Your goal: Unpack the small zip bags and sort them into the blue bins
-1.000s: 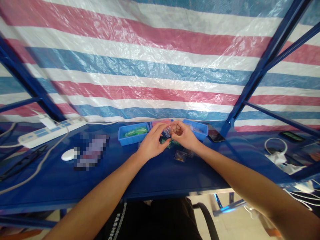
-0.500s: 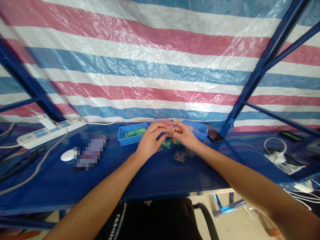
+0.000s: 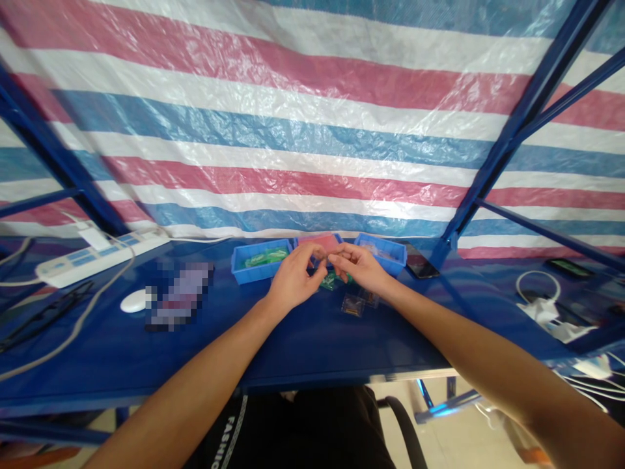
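My left hand and my right hand meet fingertip to fingertip over the middle of the desk. Both are closed in a pinch, and what lies between the fingers is too small to name. Beneath them green pieces lie partly hidden. Just in front of my right hand rests a small clear packet with something gold-coloured inside, and a similar packet is beside it. Behind the hands stands a blue bin with pink material. A blue bin holding green packets is at the left, another blue bin at the right.
On the blue desk, a white power strip, a white mouse-like object and a pixelated item are at the left. A dark phone and white chargers lie to the right. Blue metal posts frame a striped sheet.
The hands have shifted slightly at the fingertips, and more of the pink material behind them shows. The bins and packets stay in place.
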Motion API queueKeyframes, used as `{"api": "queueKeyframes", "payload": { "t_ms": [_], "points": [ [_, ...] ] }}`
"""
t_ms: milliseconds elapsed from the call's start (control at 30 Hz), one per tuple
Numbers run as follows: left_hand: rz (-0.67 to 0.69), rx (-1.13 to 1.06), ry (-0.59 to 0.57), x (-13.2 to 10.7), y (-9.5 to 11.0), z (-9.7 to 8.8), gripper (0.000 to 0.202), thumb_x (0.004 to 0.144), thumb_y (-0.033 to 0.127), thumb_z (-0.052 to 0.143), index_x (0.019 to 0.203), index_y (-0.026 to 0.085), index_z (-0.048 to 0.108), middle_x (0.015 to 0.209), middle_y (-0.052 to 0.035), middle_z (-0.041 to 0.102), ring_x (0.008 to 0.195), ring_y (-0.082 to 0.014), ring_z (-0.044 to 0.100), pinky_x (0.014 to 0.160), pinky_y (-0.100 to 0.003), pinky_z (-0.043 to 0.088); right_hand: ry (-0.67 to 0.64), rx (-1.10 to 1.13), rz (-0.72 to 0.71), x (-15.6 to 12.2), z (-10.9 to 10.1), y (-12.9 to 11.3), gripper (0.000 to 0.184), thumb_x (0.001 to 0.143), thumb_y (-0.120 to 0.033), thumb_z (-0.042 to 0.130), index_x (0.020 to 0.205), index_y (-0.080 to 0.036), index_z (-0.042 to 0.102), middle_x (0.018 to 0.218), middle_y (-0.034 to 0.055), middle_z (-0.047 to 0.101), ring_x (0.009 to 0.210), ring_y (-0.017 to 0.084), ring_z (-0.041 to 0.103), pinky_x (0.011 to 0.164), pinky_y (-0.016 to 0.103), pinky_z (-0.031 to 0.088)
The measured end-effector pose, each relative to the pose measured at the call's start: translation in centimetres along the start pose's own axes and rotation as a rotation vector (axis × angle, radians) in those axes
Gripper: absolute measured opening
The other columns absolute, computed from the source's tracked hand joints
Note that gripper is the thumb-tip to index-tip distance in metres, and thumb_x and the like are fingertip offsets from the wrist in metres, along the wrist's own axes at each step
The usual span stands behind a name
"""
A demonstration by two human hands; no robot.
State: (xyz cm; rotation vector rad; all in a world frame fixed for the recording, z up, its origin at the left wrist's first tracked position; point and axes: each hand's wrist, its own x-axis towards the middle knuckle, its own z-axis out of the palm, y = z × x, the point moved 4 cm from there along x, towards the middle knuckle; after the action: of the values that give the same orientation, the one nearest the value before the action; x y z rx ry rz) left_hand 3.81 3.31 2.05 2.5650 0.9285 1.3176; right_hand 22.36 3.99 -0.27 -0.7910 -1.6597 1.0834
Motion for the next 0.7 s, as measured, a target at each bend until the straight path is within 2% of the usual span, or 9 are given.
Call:
{"api": "queueKeyframes", "payload": {
  "t_ms": [100,333,533,600,700],
  "points": [
    [0.021,-0.008,0.021,0.0,0.2,-0.1,0.024,0.099,0.023,0.062,0.122,0.02,0.062,0.11,-0.0062,0.074,0.092,-0.0212,0.07,0.079,-0.032,0.056,0.006,-0.014,0.016,0.0,0.0,0.4,0.043,0.09,-0.059,0.077,0.108,-0.02,0.07,0.066,-0.0044,0.063,0.051,0.011,0.053,0.051,0.024,0.043],
    [0.036,0.006,0.01,-0.2,-0.1,0.3,0.018,0.102,0.027,0.061,0.118,0.021,0.062,0.103,-0.0054,0.073,0.088,-0.0211,0.07,0.079,-0.034,0.056,0.033,-0.033,0.023,0.0,-0.1,0.5,0.04,0.089,-0.057,0.077,0.102,-0.02,0.066,0.064,-0.0052,0.062,0.05,0.01,0.051,0.05,0.023,0.041],
    [0.039,0.004,-0.006,-0.1,0.1,0.1,0.026,0.101,0.026,0.064,0.127,0.021,0.061,0.116,-0.0092,0.071,0.104,-0.0247,0.07,0.082,-0.036,0.059,0.063,-0.053,0.059,-0.1,-0.2,0.3,0.034,0.089,-0.052,0.074,0.093,-0.021,0.061,0.059,-0.0069,0.057,0.047,0.009,0.048,0.049,0.022,0.038],
    [0.075,-0.019,-0.005,0.0,0.5,-0.1,0.032,0.1,0.026,0.067,0.131,0.022,0.061,0.128,-0.0118,0.067,0.116,-0.027,0.068,0.089,-0.039,0.061,0.077,-0.052,0.064,0.0,-0.3,0.2,0.032,0.09,-0.049,0.073,0.092,-0.021,0.06,0.057,-0.0072,0.057,0.046,0.009,0.047,0.047,0.022,0.037],
    [0.152,-0.052,-0.02,0.1,1.1,0.0,0.04,0.096,0.023,0.074,0.134,0.024,0.063,0.139,-0.0121,0.062,0.133,-0.0286,0.061,0.11,-0.046,0.056,0.089,-0.022,0.072,0.1,-0.4,0.2,0.025,0.089,-0.044,0.07,0.091,-0.021,0.06,0.054,-0.0078,0.056,0.043,0.009,0.045,0.046,0.022,0.036]
  ]
}}
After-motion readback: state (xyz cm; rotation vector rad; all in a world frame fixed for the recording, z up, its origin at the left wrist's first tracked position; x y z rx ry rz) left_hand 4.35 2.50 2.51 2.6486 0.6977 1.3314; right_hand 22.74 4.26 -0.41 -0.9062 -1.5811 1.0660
